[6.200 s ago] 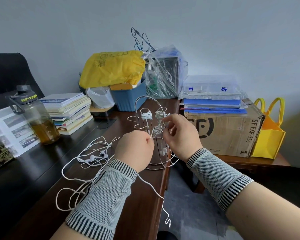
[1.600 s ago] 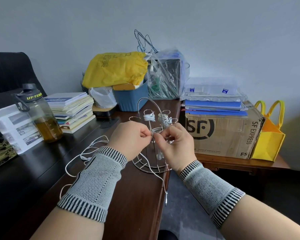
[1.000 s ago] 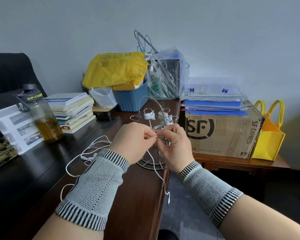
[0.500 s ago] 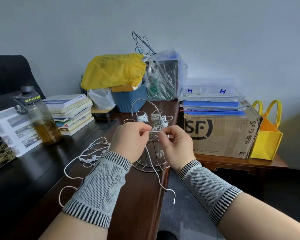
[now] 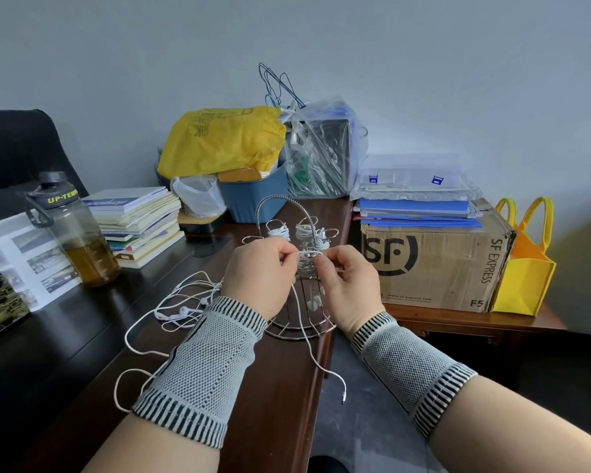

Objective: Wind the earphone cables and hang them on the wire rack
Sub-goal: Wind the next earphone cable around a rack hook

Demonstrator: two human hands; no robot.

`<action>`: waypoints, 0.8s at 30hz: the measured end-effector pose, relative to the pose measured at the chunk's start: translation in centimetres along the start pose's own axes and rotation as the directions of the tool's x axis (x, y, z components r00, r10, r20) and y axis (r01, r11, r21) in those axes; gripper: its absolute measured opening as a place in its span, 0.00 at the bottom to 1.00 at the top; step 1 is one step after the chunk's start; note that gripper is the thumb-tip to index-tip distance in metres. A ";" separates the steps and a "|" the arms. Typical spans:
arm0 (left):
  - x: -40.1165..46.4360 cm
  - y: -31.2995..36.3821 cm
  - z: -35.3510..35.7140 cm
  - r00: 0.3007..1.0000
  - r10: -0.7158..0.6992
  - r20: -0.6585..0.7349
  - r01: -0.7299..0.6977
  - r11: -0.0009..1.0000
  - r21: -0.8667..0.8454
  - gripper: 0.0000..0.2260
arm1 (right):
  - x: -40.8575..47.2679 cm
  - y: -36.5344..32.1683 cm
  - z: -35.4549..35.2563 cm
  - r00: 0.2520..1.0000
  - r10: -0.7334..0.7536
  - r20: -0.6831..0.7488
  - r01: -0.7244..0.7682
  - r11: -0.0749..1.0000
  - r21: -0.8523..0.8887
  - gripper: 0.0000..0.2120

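A chrome wire rack [image 5: 280,201] stands near the desk's right edge, with wound white cable bundles [image 5: 280,230] hanging on its hooks. In front of it, my left hand [image 5: 258,276] and my right hand [image 5: 347,285] both pinch a white earphone cable [image 5: 307,255] stretched between their fingertips. The cable's tail [image 5: 321,365] drops from my hands and hangs off the desk edge, ending in a plug. More loose white earphones [image 5: 181,312] lie tangled on the desk left of my left wrist. The rack's lower part is hidden behind my hands.
A dark wooden desk [image 5: 82,336] carries a water bottle [image 5: 75,233], a stack of books [image 5: 140,223], a blue tub [image 5: 253,196] under a yellow bag [image 5: 222,141] and a clear plastic bag [image 5: 325,151]. Right stands a cardboard box [image 5: 434,264] and a yellow tote [image 5: 526,268].
My hands have stayed at the rack, working the cable between the fingertips. The hanging tail has swung slightly and its plug sits a little lower off the desk edge.
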State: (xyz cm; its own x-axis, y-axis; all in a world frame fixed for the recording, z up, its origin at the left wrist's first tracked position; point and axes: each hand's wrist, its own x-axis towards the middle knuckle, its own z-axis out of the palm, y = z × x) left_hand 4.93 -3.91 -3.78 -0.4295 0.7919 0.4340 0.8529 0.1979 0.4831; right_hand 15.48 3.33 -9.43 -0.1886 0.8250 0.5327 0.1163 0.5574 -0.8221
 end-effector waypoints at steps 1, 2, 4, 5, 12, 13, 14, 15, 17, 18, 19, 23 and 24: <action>0.0 0.2 0.0 1.000 0.002 -0.005 -0.002 1.000 0.023 0.07 | 0.1 0.0 0.0 1.000 0.027 0.007 -0.027 1.000 0.010 0.10; 0.0 0.4 0.1 1.000 0.002 -0.010 -0.002 0.999 0.046 0.07 | 0.2 -0.1 -0.1 0.998 0.057 0.013 -0.057 0.998 0.027 0.09; 0.1 0.8 0.3 1.000 -0.006 -0.015 0.007 0.997 0.078 0.08 | 0.4 -0.1 -0.2 0.993 0.113 0.024 -0.114 0.992 0.061 0.07; 0.1 0.9 0.4 1.000 -0.013 -0.019 0.014 0.996 0.085 0.08 | 0.6 -0.1 -0.2 0.990 0.135 0.029 -0.137 0.988 0.071 0.07; 0.3 0.8 1.2 0.999 -0.040 -0.033 0.042 0.996 0.077 0.07 | 1.5 0.0 -0.2 0.970 0.237 0.056 -0.242 0.961 0.132 0.09; 0.4 0.9 1.1 0.999 -0.039 -0.034 0.042 0.996 0.083 0.07 | 1.7 0.1 -0.2 0.965 0.256 0.060 -0.262 0.955 0.138 0.09; 0.6 0.9 1.0 0.999 -0.039 -0.035 0.042 0.995 0.087 0.08 | 1.9 0.1 -0.2 0.959 0.274 0.067 -0.281 0.948 0.147 0.10; 0.7 0.9 0.9 0.999 -0.042 -0.034 0.045 0.995 0.093 0.09 | 2.1 0.1 -0.2 0.952 0.295 0.078 -0.304 0.939 0.159 0.11; 0.9 0.9 0.7 0.998 -0.047 -0.031 0.050 0.993 0.109 0.09 | 2.3 0.1 -0.3 0.934 0.340 0.111 -0.356 0.913 0.199 0.12; 1.0 0.9 0.7 0.998 -0.049 -0.033 0.052 0.992 0.114 0.09 | 2.5 0.0 -0.4 0.925 0.357 0.126 -0.377 0.902 0.211 0.12; 1.1 0.9 0.7 0.998 -0.049 -0.036 0.053 0.992 0.118 0.09 | 2.6 0.0 -0.4 0.919 0.369 0.136 -0.391 0.896 0.210 0.12; 0.9 0.6 0.6 1.000 -0.012 -0.020 0.016 0.986 0.169 0.10 | 3.1 -0.3 -0.3 0.916 0.379 0.131 -0.394 0.911 0.122 0.12; 0.8 0.5 0.5 1.000 -0.002 -0.011 0.004 0.979 0.202 0.11 | 3.2 -0.4 -0.3 0.917 0.380 0.124 -0.392 0.915 0.100 0.12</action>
State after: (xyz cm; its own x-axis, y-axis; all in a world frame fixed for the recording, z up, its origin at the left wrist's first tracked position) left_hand 5.19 -2.85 -3.54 -0.4342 0.7853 0.4413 0.8936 0.3138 0.3209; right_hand 15.12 5.73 -7.32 -0.2492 0.9565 0.1516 0.0829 0.1770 -0.9807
